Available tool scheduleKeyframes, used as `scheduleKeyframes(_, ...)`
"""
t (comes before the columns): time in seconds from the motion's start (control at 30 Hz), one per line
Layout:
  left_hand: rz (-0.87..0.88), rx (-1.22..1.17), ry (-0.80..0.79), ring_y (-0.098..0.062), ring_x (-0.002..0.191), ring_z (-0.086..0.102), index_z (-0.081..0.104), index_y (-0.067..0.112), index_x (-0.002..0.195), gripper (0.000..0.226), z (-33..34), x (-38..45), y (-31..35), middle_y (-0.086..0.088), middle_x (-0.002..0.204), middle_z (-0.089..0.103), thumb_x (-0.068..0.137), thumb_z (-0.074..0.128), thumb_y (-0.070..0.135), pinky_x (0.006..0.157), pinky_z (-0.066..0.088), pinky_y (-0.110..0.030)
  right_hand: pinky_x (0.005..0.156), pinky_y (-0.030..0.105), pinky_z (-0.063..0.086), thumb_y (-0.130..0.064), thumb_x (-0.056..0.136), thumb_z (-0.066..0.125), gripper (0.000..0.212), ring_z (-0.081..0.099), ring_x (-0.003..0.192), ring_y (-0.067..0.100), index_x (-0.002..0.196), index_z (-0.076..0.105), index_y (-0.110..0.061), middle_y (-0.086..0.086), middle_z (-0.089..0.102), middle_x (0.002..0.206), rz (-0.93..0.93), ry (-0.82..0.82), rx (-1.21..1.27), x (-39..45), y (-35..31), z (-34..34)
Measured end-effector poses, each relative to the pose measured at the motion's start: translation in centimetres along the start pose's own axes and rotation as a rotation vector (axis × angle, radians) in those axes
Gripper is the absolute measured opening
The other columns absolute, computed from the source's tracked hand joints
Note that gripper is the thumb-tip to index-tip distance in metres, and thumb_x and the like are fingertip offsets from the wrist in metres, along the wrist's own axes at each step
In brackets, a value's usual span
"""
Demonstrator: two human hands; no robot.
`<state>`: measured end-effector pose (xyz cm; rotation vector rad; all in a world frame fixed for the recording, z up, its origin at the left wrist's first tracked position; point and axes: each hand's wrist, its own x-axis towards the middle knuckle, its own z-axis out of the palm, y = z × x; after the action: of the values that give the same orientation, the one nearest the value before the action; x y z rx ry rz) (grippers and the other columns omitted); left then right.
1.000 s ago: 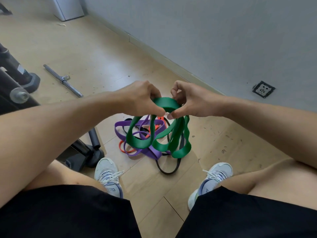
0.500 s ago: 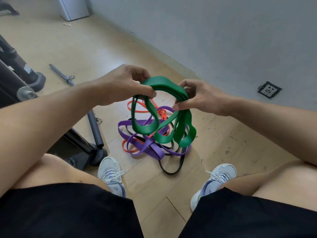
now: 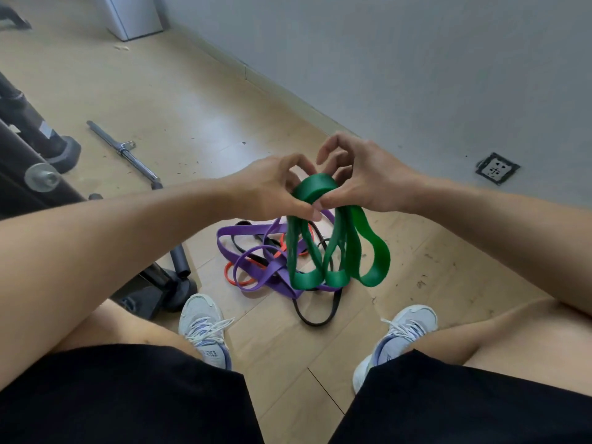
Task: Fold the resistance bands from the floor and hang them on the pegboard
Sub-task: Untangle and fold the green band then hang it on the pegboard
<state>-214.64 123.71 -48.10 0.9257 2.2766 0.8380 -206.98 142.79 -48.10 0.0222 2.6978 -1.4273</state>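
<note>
**Green band gathered in hand, the rest untouched on the floor**

Pale wood-look planks (image 3: 198, 100), scuffed and flecked with dark bits, run to a grey wall (image 3: 416, 65) with a socket plate (image 3: 497, 168) set low in it. The person squats above a tangle of bands, and everything below is placed from that heap.

Above the heap, the green band (image 3: 339, 251) is held in several hanging loops, wide, flat and matte like smooth rubber. The left hand (image 3: 272, 187) pinches the gathered top between thumb and curled fingers; the right hand (image 3: 368, 177) pinches the same bunch, its other fingers curled above. The loops look uneven, so I judge the fold only partly made.

In the heap lie a broad purple band (image 3: 256, 270), a thin orange band (image 3: 237, 278) and a narrow black band (image 3: 315, 317), all limp and intertwined. Left of the heap lie a steel bar (image 3: 125, 150) and a black machine base (image 3: 41, 145); sneakers (image 3: 205, 328) flank its near side.

No pegboard is in view; nothing appears hung yet, so most of the task remains.
</note>
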Motion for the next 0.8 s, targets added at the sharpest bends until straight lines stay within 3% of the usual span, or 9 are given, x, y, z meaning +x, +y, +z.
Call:
scheduleKeyframes(0.13,-0.019,0.034,0.056,-0.015,0.078,0.075,0.073,0.023,0.097,0.034,-0.2,0.0,0.3,0.006,0.081,0.078,0.069,0.091,0.028,0.075,0.06,-0.028,0.066,0.042,0.059,-0.019,0.063,0.098,0.056,0.067,0.072,0.019,0.096,0.053,-0.026,0.0,0.069,0.092,0.001,-0.017,-0.024,-0.1,0.8,0.0)
scheduleKeyframes(0.23,-0.015,0.038,0.095,-0.01,0.064,0.069,0.075,0.023,0.087,0.027,-0.4,-0.3,0.6,0.005,0.073,0.076,0.065,0.091,0.025,0.062,0.054,-0.023,0.078,0.051,0.06,-0.021,0.061,0.099,0.061,0.071,0.084,0.03,0.103,0.056,-0.022,-0.004,0.072,0.093,-0.002,-0.05,-0.068,-0.1,1.2,0.1)
scheduleKeyframes(0.33,-0.018,-0.003,0.114,-0.013,0.065,0.072,0.076,0.022,0.085,0.025,-0.8,-0.5,0.8,0.006,0.072,0.076,0.066,0.091,0.024,0.064,0.058,-0.027,0.088,0.053,0.058,-0.014,0.064,0.097,0.062,0.072,0.09,0.029,0.11,0.056,-0.016,-0.003,0.076,0.097,-0.007,-0.083,-0.042,0.0,1.3,-0.1)
scheduleKeyframes(0.47,-0.01,-0.047,0.113,-0.018,0.077,0.077,0.076,0.021,0.091,0.025,-1.4,-0.8,0.6,0.005,0.08,0.079,0.07,0.089,0.021,0.082,0.063,-0.037,0.084,0.033,0.062,-0.014,0.067,0.095,0.064,0.075,0.09,0.01,0.121,0.062,-0.022,-0.003,0.079,0.104,0.0,-0.105,-0.038,0.2,1.5,0.0)
scheduleKeyframes(0.6,-0.003,-0.052,0.1,-0.018,0.079,0.078,0.076,0.02,0.098,0.025,-1.9,-0.9,0.2,0.003,0.084,0.08,0.075,0.086,0.02,0.087,0.062,-0.044,0.076,0.015,0.057,-0.018,0.068,0.094,0.055,0.07,0.084,-0.01,0.117,0.07,-0.017,-0.01,0.075,0.106,-0.05,-0.037,-0.073,0.1,1.1,0.6)
scheduleKeyframes(0.7,-0.006,-0.052,0.101,-0.017,0.078,0.078,0.075,0.018,0.101,0.025,-2.1,-0.9,0.1,0.002,0.085,0.08,0.078,0.084,0.022,0.088,0.062,-0.043,0.085,0.03,0.063,-0.022,0.07,0.094,0.053,0.074,0.091,0.004,0.117,0.07,-0.018,0.0,0.077,0.108,-0.059,0.011,-0.059,0.5,1.1,0.9)
scheduleKeyframes(0.8,-0.001,-0.082,0.089,-0.018,0.08,0.078,0.074,0.016,0.104,0.026,-2.3,-0.9,0.1,0.001,0.087,0.08,0.08,0.084,0.02,0.089,0.061,-0.043,0.094,0.047,0.06,-0.019,0.072,0.093,0.042,0.075,0.097,0.021,0.106,0.069,-0.023,0.003,0.079,0.102,-0.014,-0.027,-0.011,1.0,1.9,0.9)
